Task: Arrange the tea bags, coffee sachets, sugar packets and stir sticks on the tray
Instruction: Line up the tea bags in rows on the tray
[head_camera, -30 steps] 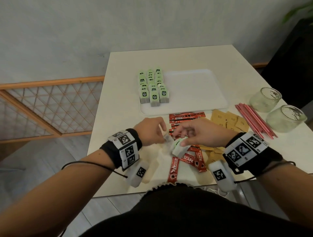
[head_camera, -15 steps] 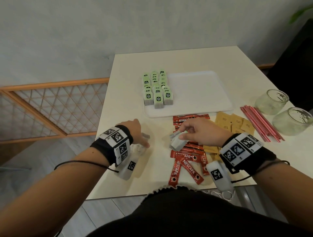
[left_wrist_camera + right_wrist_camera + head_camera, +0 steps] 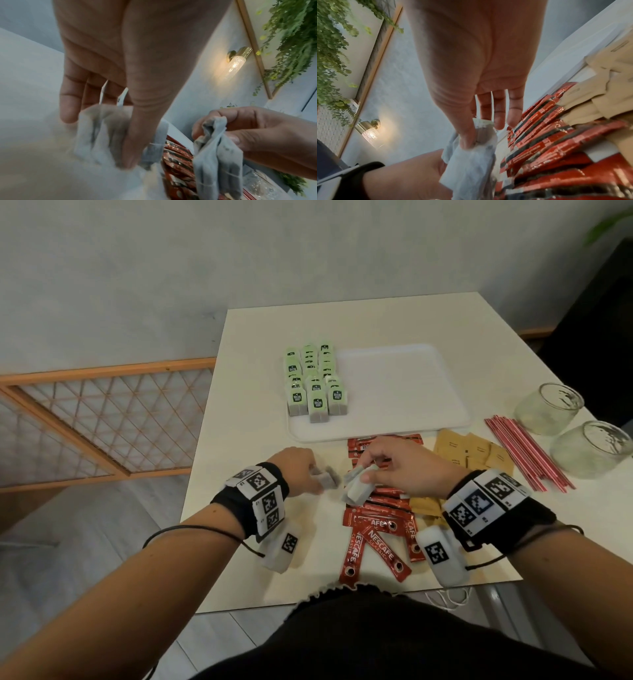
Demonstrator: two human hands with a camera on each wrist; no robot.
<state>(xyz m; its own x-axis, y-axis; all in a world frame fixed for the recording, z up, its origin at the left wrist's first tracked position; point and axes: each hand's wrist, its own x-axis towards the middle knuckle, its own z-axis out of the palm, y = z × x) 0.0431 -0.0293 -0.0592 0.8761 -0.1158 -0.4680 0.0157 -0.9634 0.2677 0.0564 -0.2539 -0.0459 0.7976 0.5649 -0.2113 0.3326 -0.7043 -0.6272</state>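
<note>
Table (image 3: 260,440): pale square top, bearing all items listed below.

Tray (image 3: 404,392): white, rectangular, at the far middle of the table. Its left strip is filled; the rest is bare.

Glass jars (image 3: 548,405): two, frosted, at the right edge, well apart from the tray.

Tea bags on tray (image 3: 315,385): green-tagged, standing upright in three rows along the tray's left side.

Coffee sachets (image 3: 376,529): red Nescafé sticks, loose on the table just near of the tray, some fanned toward the table's near edge. None on the tray.

Stir sticks (image 3: 527,453): red bundle lying flat beside the jars, off the tray.

Sugar packets (image 3: 476,450): tan, overlapping, between sachets and stir sticks, off the tray.

Left hand (image 3: 301,467): thumb and fingers pinch a small cluster of loose grey tea bags (image 3: 106,129) at table level, left of the sachets.

Right hand (image 3: 404,470): fingers curled, thumb and forefinger pinching further grey tea bags (image 3: 358,489) that hang above the sachets.

Step in hand, as judged: gathering the last loose tea bags; sachets, sugar and sticks not yet begun.

Next move calls for: carrying both clusters to the tray and standing them beside the green-tagged rows, with a light pinch, since the bags are soft and the upright rows could topple if nudged.
</note>
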